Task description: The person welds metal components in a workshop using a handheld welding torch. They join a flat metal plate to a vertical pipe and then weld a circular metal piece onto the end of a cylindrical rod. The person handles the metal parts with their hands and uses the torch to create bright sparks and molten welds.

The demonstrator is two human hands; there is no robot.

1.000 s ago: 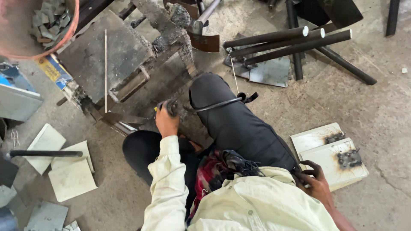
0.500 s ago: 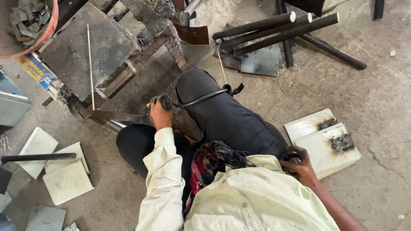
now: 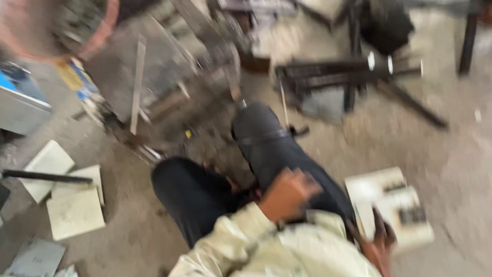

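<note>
The view is heavily blurred. I sit on the floor with dark trousers (image 3: 266,154) and a pale sleeve (image 3: 241,231). My left hand (image 3: 289,195) hovers over my right thigh with curled fingers; the blur hides whether it holds anything. My right hand (image 3: 378,241) is low at my side, touching the edge of the white blocks (image 3: 389,202) on the floor. A thin metal rod (image 3: 137,84) lies across a grey steel plate (image 3: 164,77) ahead of my knees.
Dark steel tubes (image 3: 333,69) lie on the floor to the upper right. Pale square tiles (image 3: 74,210) and a black bar (image 3: 46,177) are on the left. A blue-grey box (image 3: 20,100) and a reddish bowl (image 3: 97,31) of scrap are at the upper left.
My left hand has pulled back from the spot near my knee to above my thigh. The camera swung and the picture became blurred. My right hand stays by the white blocks.
</note>
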